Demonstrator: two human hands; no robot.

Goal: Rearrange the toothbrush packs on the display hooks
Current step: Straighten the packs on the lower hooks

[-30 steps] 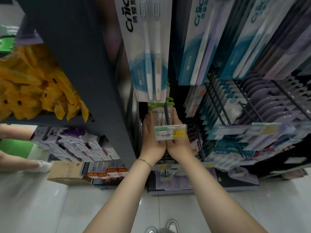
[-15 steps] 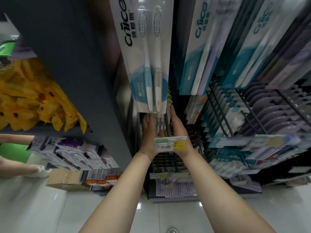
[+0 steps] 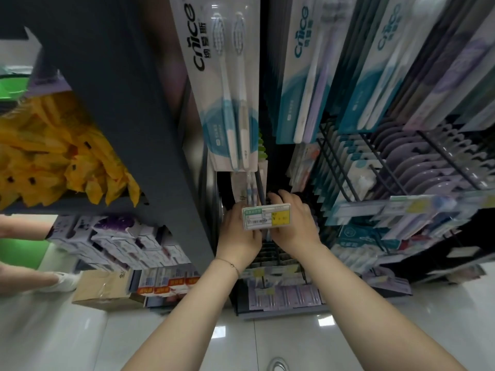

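Note:
A small toothbrush pack (image 3: pixel 245 187) hangs on a dark display hook (image 3: pixel 259 187), just below the large white-and-teal Cnice toothbrush pack (image 3: pixel 230 103). A white, green and yellow price tag (image 3: pixel 266 216) caps the hook's front end. My left hand (image 3: pixel 237 232) holds the small pack from the left, its fingertips hidden behind the tag. My right hand (image 3: pixel 293 223) grips from the right, with its fingers curled in behind the tag. More Cnice packs (image 3: pixel 308 70) hang to the right.
Wire hooks with lilac and teal packs (image 3: pixel 417 167) fill the right side. A dark shelf upright (image 3: pixel 139 124) stands at the left, with yellow bags (image 3: pixel 56 145) beyond it. Boxes and a carton (image 3: pixel 104 289) sit on the floor, by another person's foot (image 3: pixel 60 281).
Both hands reached deeper along the hook half a second ago and have now drawn back toward the price tag. The right fingers have gone from straight to curled.

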